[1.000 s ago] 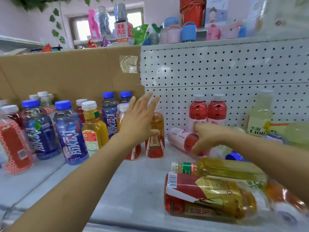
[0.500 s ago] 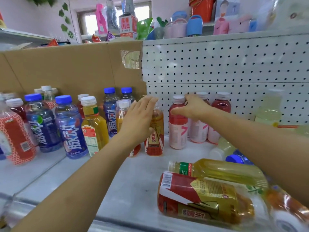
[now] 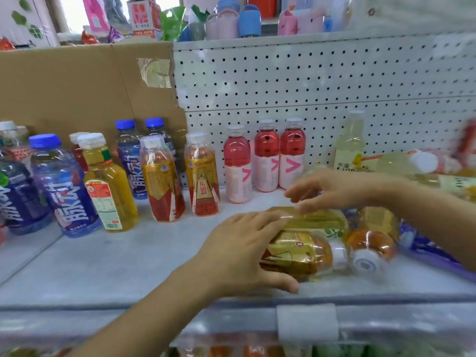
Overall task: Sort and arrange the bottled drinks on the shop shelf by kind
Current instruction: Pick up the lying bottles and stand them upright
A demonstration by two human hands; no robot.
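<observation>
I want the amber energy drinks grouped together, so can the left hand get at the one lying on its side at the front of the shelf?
Probably yes. The left hand already rests on the lying amber bottle, and nothing stands between them. The right hand is on the yellow bottle behind it.

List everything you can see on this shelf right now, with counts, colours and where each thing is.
Pink drink bottles: three, upright, against the pegboard.
Gold-and-red energy bottles: two upright, centre-left; two more lying at front right.
Blue-cap bottles: at least four, dark blue, far left.
Yellow tea bottle: one upright, left; another lying under the hands.
Pale yellow bottle: one upright, right rear; more blurred beside it.
Cardboard sheet: brown, rear left.
Left hand: on a lying energy bottle.
Right hand: fingers over the lying tea bottle.
</observation>
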